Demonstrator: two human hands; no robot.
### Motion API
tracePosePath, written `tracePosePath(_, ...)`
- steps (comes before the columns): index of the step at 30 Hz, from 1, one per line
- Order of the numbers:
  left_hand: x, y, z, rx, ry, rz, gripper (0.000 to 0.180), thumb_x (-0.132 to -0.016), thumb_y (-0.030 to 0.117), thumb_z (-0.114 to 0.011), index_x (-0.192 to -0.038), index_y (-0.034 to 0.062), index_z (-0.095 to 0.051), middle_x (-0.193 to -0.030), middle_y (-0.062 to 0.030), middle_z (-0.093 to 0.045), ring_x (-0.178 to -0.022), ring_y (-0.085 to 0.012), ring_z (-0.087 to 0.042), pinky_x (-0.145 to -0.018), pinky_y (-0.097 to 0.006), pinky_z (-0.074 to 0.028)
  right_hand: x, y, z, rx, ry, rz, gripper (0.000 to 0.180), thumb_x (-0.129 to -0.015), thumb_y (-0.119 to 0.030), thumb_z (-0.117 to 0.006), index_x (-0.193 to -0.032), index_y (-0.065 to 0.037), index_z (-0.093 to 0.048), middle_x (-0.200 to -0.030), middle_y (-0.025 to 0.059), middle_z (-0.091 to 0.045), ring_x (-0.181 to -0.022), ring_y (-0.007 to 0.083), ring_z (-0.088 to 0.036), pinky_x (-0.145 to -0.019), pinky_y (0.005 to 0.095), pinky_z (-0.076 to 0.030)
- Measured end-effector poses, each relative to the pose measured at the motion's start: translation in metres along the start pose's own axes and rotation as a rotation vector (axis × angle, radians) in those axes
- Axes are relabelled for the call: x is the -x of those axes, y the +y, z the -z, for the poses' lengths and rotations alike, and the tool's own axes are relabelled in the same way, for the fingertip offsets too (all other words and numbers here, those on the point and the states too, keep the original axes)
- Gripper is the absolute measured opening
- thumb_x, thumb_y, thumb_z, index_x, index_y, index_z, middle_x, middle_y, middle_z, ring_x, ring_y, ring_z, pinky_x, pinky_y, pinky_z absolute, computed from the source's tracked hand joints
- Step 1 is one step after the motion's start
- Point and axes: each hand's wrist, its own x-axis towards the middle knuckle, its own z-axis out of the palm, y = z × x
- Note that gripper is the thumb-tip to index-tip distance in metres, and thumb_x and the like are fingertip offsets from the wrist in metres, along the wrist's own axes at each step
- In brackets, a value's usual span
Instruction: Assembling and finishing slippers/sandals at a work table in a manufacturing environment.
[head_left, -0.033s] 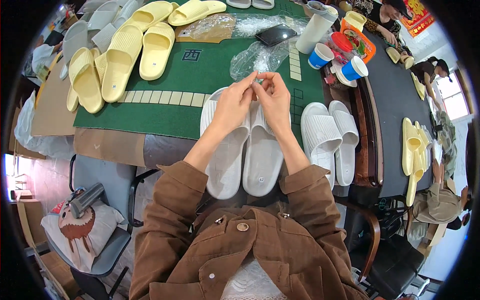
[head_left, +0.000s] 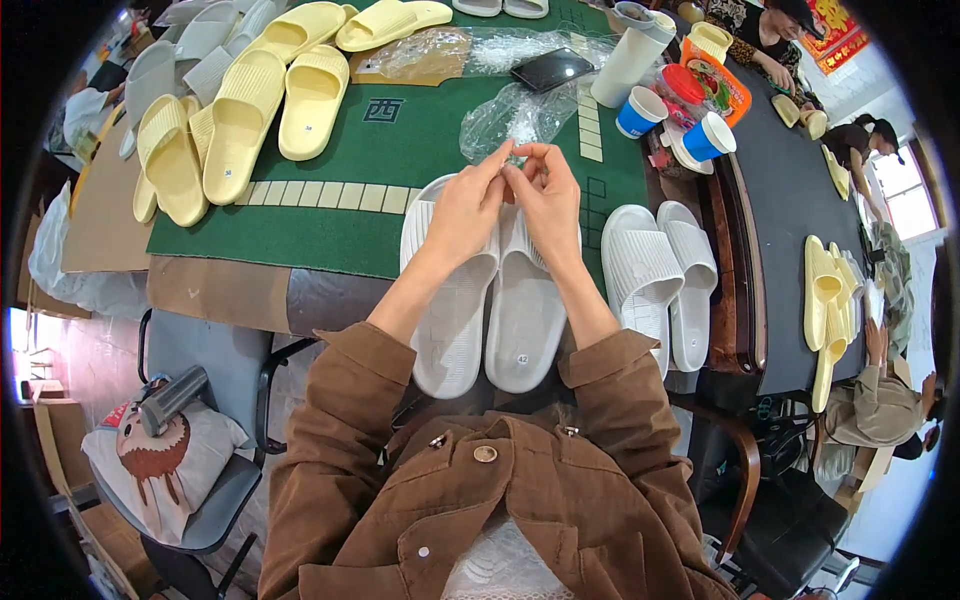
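My left hand (head_left: 466, 212) and my right hand (head_left: 545, 203) meet fingertip to fingertip above the toe ends of a pair of grey-white slide slippers. Both are closed in a pinch; whatever sits between the fingers is too small to make out. Under my wrists lie the left slipper (head_left: 447, 340) and the right slipper (head_left: 525, 330), side by side at the table's near edge, their straps partly covered by my hands. Just beyond my fingertips rests a clear plastic bag (head_left: 490, 120) with small whitish clear pieces in it.
Another pale slipper pair (head_left: 640, 262) stands to the right. Yellow slippers (head_left: 245, 110) crowd the left of the green mat (head_left: 400, 150). Farther back are a black phone (head_left: 552, 70), a white bottle (head_left: 632, 62) and paper cups (head_left: 641, 112). A chair (head_left: 205, 350) stands at left; people work at right.
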Motion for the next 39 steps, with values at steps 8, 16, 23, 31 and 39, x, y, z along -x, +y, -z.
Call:
tracePosePath(8,-0.001,0.0,0.0,0.032,-0.081,0.12,0.045,-0.098,0.017,-0.039,-0.142,0.0061,-0.039,-0.087,-0.0208,-0.063,-0.086,-0.0364,-0.061,-0.077,-0.044,-0.045,0.001,-0.002,0.002,0.101,0.023,0.083,0.014,-0.084,-0.005,-0.066,-0.097,-0.003,-0.066,-0.076,-0.0017,-0.052,-0.062,0.0051,-0.04,-0.055,0.0219,-0.035)
tracePosePath(16,-0.002,0.008,0.005,0.029,-0.088,0.163,0.055,-0.096,0.015,-0.038,-0.148,0.0064,-0.022,-0.083,-0.0195,-0.064,-0.077,-0.0347,-0.063,-0.073,-0.043,-0.047,0.002,-0.01,0.001,0.107,-0.003,0.076,0.012,-0.086,-0.007,-0.063,-0.096,-0.003,-0.067,-0.085,0.002,-0.054,-0.063,0.0074,-0.044,-0.058,0.0238,-0.038)
tracePosePath(23,-0.001,0.007,0.006,0.192,-0.04,0.152,0.048,-0.097,0.014,-0.041,-0.142,0.005,-0.028,-0.08,-0.0156,-0.064,-0.073,-0.0255,-0.063,-0.073,-0.037,-0.048,0.001,-0.004,-0.001,0.108,-0.04,0.069,0.011,-0.09,-0.008,-0.058,-0.097,-0.001,-0.063,-0.093,0.0053,-0.057,-0.069,0.0102,-0.052,-0.063,0.0252,-0.044)
tracePosePath(31,-0.001,0.008,0.005,0.181,0.168,0.133,0.009,-0.092,0.008,-0.053,-0.092,-0.0005,-0.053,-0.074,-0.0115,-0.062,-0.066,-0.0186,-0.062,-0.06,-0.033,-0.046,0.0,-0.003,-0.001,0.164,-0.046,0.054,0.009,-0.087,-0.01,-0.058,-0.09,-0.001,-0.059,-0.087,0.0115,-0.06,-0.073,0.0248,-0.059,-0.062,0.0337,-0.046)
tracePosePath(39,0.002,0.013,0.004,-0.015,0.196,0.125,0.008,-0.089,0.008,-0.055,-0.086,0.0006,-0.054,-0.07,-0.0171,-0.059,-0.063,-0.0306,-0.06,-0.057,-0.039,-0.043,0.003,-0.004,-0.004,0.243,0.015,0.208,0.009,-0.086,-0.009,-0.061,-0.09,-0.001,-0.063,-0.08,0.0057,-0.062,-0.063,0.0121,-0.05,-0.057,0.0262,-0.04)
